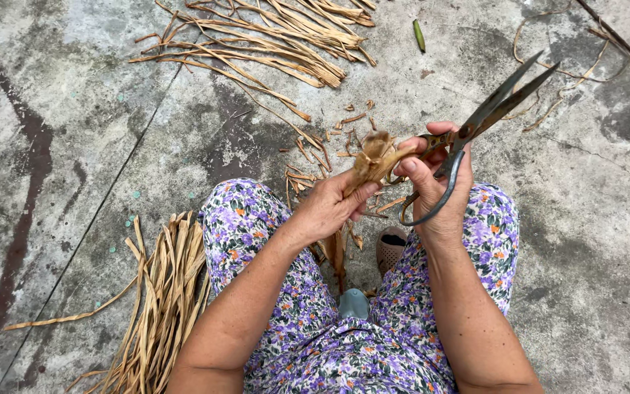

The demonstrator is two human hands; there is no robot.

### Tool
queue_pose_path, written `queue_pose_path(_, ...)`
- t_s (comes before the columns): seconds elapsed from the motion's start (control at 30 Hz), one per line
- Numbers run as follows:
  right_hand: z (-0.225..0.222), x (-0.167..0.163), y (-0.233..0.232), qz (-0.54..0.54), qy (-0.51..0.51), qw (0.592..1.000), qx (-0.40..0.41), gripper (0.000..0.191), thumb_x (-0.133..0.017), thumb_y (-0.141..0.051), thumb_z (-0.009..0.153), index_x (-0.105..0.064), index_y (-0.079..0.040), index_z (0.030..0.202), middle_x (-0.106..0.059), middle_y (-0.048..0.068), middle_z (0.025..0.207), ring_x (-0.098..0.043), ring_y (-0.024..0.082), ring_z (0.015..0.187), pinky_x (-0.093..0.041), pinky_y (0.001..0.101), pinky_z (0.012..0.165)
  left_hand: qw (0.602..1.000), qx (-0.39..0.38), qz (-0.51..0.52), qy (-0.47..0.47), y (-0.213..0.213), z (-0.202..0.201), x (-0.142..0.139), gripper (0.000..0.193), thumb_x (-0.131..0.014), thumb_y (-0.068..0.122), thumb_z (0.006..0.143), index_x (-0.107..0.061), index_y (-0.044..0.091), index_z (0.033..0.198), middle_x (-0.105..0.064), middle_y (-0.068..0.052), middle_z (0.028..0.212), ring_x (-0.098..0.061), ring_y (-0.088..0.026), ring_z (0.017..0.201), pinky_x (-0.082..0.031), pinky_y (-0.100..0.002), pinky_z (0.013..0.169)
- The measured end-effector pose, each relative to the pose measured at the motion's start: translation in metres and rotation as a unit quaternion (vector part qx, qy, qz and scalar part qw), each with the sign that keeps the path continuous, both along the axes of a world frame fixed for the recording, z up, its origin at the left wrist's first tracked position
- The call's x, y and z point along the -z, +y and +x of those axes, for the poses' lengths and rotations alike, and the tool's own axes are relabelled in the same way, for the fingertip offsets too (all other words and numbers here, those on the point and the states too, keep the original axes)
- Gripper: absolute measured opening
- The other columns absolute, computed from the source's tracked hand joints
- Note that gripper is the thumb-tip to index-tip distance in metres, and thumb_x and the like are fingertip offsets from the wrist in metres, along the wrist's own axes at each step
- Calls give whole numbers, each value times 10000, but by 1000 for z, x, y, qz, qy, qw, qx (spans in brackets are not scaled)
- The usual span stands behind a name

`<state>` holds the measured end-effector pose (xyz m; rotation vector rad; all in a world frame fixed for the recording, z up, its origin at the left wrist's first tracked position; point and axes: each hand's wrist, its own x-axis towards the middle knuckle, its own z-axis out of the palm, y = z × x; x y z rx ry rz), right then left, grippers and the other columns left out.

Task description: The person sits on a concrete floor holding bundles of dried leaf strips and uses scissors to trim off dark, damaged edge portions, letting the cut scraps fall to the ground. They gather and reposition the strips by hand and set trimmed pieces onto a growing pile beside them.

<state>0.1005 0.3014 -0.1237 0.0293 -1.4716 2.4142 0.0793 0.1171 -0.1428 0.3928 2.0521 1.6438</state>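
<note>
My left hand (332, 205) grips a small bundle of dried tan leaf strips (370, 162), its cut top end sticking up and its tail hanging down between my knees. My right hand (435, 182) holds a large pair of dark metal scissors (488, 111) by their looped handles, blades nearly closed and pointing up to the right. The thumb and fingertips of my right hand also touch the top of the bundle. Both hands sit above my knees, which are covered in purple floral cloth.
A pile of long dried strips (163, 306) lies on the concrete floor at my left. Another spread of strips (278, 36) lies farther ahead. Short cut scraps (308, 149) are scattered in front of my knees. A tan sandal (390, 248) shows between my legs.
</note>
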Motion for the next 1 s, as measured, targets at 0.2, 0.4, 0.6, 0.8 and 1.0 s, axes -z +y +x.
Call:
queue_pose_path(0.2, -3, -1, 8, -32, -21, 999, -15, 487, -750, 36, 927, -510, -53, 1341, -702, 133, 1038, -673, 168, 852, -593, 295, 766, 988, 19, 108, -110, -3, -2, 7, 474, -579, 485, 1027, -661, 32, 1135, -607, 37, 801, -596, -62, 686, -530, -237, 599)
queue_pose_path(0.4, -3, -3, 17, -35, -34, 999, -13, 500, -765, 20, 922, -512, -49, 1348, -702, 143, 1039, -679, 170, 874, -602, 301, 778, 978, -38, 184, -91, -11, -5, 2, 370, -695, 398, 955, -696, 81, 1146, -603, 53, 756, -561, -53, 644, -494, -217, 573)
queue_pose_path(0.6, -5, -2, 20, 93, -111, 989, -35, 487, -779, -137, 915, -556, -69, 1343, -735, 108, 1065, -691, 174, 877, -586, 328, 769, 977, -149, 135, -67, -22, -14, -5, 286, -722, 311, 961, -739, 53, 1081, -625, 40, 732, -553, -60, 598, -489, -221, 533)
queue_pose_path(0.8, 4, 2, 21, 235, -129, 956, -119, 498, -803, -199, 844, -614, -92, 1292, -735, 54, 1064, -703, 118, 998, -602, 288, 863, 968, -169, 178, -51, -35, -18, -10, 277, -738, 285, 962, -724, 51, 1109, -674, 4, 769, -565, -65, 587, -473, -217, 528)
queue_pose_path(1.0, 16, 8, 5, 192, -2, 980, -41, 418, -797, -20, 930, -603, -68, 1297, -681, 47, 1032, -665, 130, 973, -568, 264, 864, 980, -130, 137, -63, -26, -17, -5, 257, -679, 263, 970, -728, 94, 1157, -741, -28, 797, -581, -67, 575, -498, -216, 515)
